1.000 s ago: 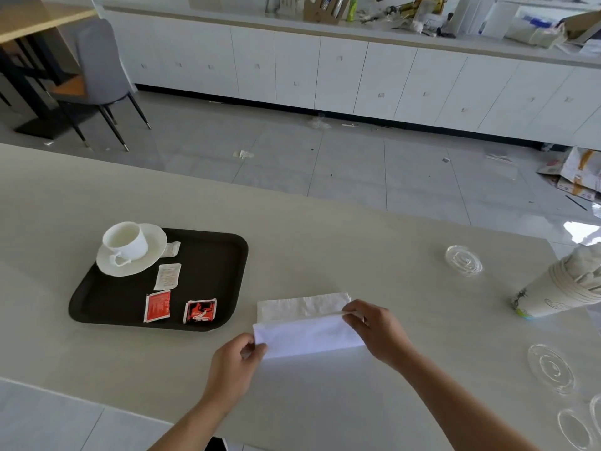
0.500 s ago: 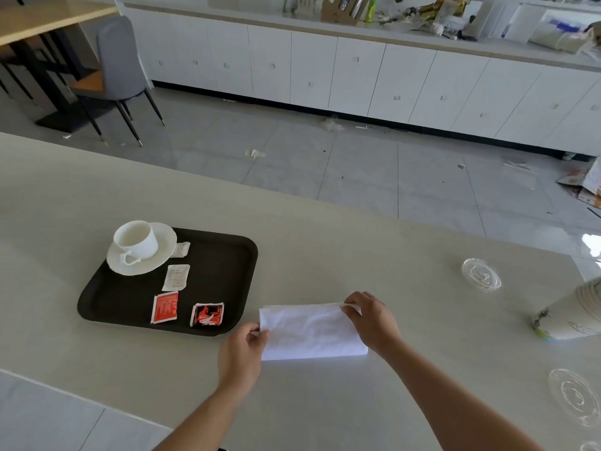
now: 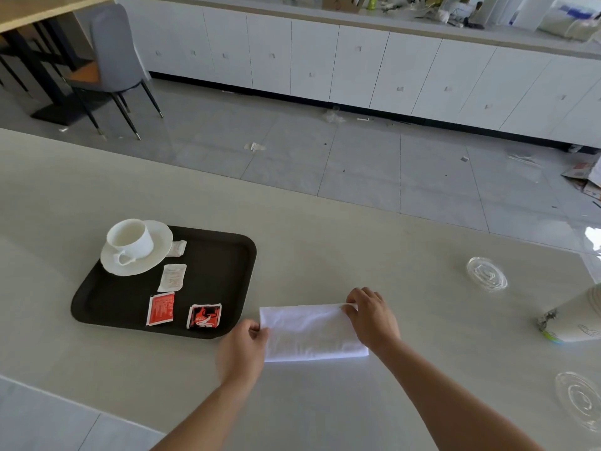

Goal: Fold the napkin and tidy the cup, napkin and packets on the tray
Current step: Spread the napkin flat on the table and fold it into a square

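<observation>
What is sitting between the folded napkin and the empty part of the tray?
Nothing visible. The napkin, pinched by both hands, lies on the counter just right of the tray. Only the tray's low rim lies between. The packets and cup occupy its left and front.

both bare forearms reaching forward, left hand (image 3: 242, 349) pinching with fingers curled, right hand (image 3: 370, 315) palm down, fingertips pinched too

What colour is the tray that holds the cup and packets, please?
Dark brown, nearly black; the tray shows plainly in the head view.
</observation>
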{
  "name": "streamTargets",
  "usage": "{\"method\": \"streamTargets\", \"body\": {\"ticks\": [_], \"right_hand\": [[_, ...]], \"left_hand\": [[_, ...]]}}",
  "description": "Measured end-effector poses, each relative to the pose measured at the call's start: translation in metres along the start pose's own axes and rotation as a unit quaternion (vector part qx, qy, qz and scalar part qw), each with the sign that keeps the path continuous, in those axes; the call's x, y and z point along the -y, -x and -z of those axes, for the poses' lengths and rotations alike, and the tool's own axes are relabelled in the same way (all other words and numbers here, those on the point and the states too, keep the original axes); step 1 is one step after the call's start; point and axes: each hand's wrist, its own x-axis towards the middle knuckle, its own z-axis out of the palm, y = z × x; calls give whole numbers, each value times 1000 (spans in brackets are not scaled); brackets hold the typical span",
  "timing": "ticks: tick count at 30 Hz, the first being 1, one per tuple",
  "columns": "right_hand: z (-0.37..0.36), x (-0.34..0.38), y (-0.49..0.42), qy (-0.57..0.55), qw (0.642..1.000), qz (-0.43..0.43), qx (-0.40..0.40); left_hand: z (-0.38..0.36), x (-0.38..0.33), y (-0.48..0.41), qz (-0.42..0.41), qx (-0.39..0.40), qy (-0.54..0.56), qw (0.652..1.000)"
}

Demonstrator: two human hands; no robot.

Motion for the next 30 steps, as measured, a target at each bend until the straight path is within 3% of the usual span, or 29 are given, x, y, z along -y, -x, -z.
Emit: {"method": "streamTargets", "body": {"ticks": [4, 6, 10, 12, 17, 30], "right_hand": [[-2, -1, 3, -8, 1000, -22, 4], [0, 1, 9, -26, 999, -26, -19], [-2, 16, 33, 55, 986, 118, -105], [-13, 32, 42, 89, 976, 188, -58], [-34, 39, 33, 164, 964, 195, 72], [-34, -12, 34, 158, 977, 119, 78]], "left_hand": [[-2, -4, 10, -63, -41, -42, 996], [-2, 0, 16, -149, -63, -113, 980], [-9, 1, 17, -320, -44, -216, 921], [-15, -2, 14, -363, -3, -272, 891], [-26, 2, 5, -339, 47, -352, 871], [-24, -2, 9, -295, 71, -337, 891]]}}
